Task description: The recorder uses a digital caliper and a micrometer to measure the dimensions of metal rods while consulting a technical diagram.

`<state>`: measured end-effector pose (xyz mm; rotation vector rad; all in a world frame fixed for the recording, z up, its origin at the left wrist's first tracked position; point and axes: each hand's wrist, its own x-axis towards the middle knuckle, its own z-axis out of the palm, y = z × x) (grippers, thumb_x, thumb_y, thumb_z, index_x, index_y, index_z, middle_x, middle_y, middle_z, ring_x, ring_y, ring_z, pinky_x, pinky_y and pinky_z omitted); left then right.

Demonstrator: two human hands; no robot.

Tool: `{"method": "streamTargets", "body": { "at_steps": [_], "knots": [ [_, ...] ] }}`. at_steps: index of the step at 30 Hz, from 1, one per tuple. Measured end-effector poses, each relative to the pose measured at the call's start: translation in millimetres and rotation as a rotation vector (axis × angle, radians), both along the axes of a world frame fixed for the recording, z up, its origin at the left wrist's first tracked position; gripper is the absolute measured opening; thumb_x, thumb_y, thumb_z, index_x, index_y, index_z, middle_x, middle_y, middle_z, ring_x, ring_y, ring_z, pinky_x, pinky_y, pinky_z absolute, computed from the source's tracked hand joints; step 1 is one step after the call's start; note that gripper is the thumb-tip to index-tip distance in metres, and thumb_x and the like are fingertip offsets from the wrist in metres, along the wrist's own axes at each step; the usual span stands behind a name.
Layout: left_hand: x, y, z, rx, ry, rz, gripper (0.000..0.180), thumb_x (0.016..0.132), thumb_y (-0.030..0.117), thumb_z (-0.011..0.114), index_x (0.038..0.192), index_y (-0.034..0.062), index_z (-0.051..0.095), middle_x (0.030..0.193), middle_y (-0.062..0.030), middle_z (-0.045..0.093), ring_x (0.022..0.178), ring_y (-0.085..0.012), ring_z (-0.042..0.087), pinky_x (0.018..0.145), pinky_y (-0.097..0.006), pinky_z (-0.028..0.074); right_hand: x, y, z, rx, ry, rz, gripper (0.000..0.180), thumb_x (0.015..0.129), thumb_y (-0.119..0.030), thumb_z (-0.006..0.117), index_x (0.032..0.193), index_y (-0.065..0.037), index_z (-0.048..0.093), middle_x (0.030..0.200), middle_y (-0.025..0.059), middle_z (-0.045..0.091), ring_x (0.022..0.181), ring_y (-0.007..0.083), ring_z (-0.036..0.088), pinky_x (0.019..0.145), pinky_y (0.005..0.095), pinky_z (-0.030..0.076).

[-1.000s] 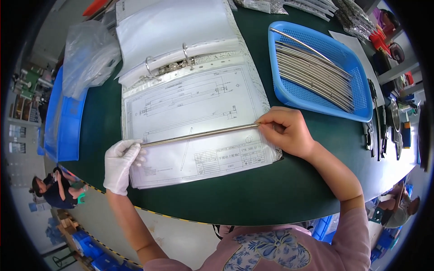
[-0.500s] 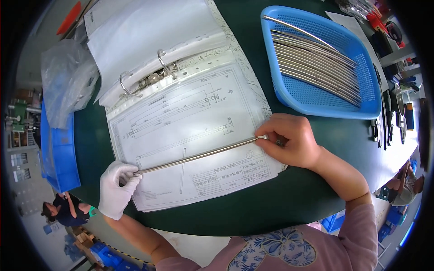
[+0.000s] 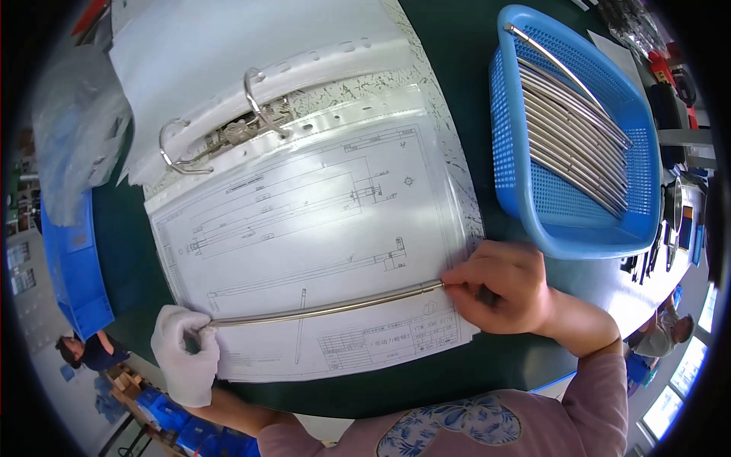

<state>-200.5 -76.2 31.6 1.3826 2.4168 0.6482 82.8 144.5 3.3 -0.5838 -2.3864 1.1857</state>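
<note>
**Thin metal rod held across a drawing in an open ring binder**

A long, thin metal rod (image 3: 320, 308) lies across the lower part of the frame, resting on a technical drawing (image 3: 304, 244) in a clear sleeve. The left hand (image 3: 183, 354), in a white glove, sits at lower left with its fingers closed on the rod's left end. The bare right hand (image 3: 502, 286), at centre right, has its fingers pinched together on the rod's right end, just over the right edge of the sheet. The rod bows slightly between the two hands and crosses the drawing's lower lines and the title block.

The drawing belongs to an open ring binder (image 3: 228, 137) that fills the upper left and centre; its metal rings stand open above the sheet, with a stack of white pages turned back beyond them. The binder lies on a dark green table (image 3: 472, 365).

At upper right, close beside the right hand, stands a blue perforated plastic basket (image 3: 533, 190) holding many similar metal rods (image 3: 571, 145) laid side by side. Its near corner almost meets the right hand's knuckles. Right of the basket, along the frame's edge, lie dark hand tools, too small to tell apart. At far left a blue bin (image 3: 72, 266) sits beside the table, with a clear plastic bag (image 3: 76, 129) above it. Another person (image 3: 84, 354) shows small at lower left, well apart from the hands.
</note>
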Motion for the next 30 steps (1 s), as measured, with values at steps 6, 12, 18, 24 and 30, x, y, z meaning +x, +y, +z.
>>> {"method": "streamTargets", "body": {
  "at_steps": [6,12,18,24,30],
  "knots": [
    [2.7,-5.9,-3.7,-0.022,0.062,0.009,0.022,0.058,-0.011,0.052,0.076,0.0025,0.049,0.074,-0.0102,0.045,0.062,-0.0200,0.047,0.057,-0.026,0.039,0.7,6.2,-10.5,0.087,0.106,0.053,0.015,0.061,-0.002,0.069,0.075,-0.001,0.063,0.058,0.0052,0.053,0.041,0.0124,0.050,0.038,0.0217,0.039],
    [9.3,-8.7,-9.2,0.000,0.099,0.041,0.022,0.060,-0.010,0.051,0.077,0.0024,0.048,0.076,-0.0099,0.045,0.066,-0.0200,0.047,0.059,-0.025,0.038,1.6,5.2,-9.5,0.122,0.102,0.040,0.014,0.059,-0.005,0.068,0.073,-0.003,0.063,0.055,0.0040,0.053,0.039,0.0128,0.049,0.037,0.0225,0.038],
    [10.5,-10.8,-10.1,0.018,0.030,0.111,0.021,0.060,-0.010,0.051,0.077,0.0024,0.048,0.077,-0.0099,0.045,0.067,-0.0217,0.046,0.062,-0.026,0.039,3.2,2.4,-12.3,0.220,0.119,0.036,0.013,0.059,-0.006,0.066,0.072,-0.003,0.063,0.051,0.0024,0.050,0.037,0.0113,0.047,0.035,0.0220,0.036],
    [8.2,-14.7,-10.2,0.030,0.064,0.078,0.022,0.060,-0.010,0.051,0.077,0.0027,0.046,0.077,-0.0104,0.044,0.068,-0.0225,0.045,0.065,-0.027,0.039,-3.6,-2.0,-5.7,0.005,0.050,-0.041,0.011,0.058,-0.005,0.064,0.069,-0.004,0.061,0.050,0.0016,0.048,0.036,0.0097,0.046,0.035,0.0219,0.035],
    [7.5,-11.1,-13.1,0.048,0.100,0.002,0.022,0.061,-0.010,0.052,0.079,0.0033,0.046,0.077,-0.0106,0.044,0.067,-0.0225,0.045,0.063,-0.027,0.038,-9.1,-4.5,-1.5,0.016,-0.002,-0.087,0.008,0.059,-0.003,0.062,0.065,-0.007,0.058,0.050,0.0001,0.047,0.035,0.0101,0.044,0.035,0.0219,0.033]
  ]
}}
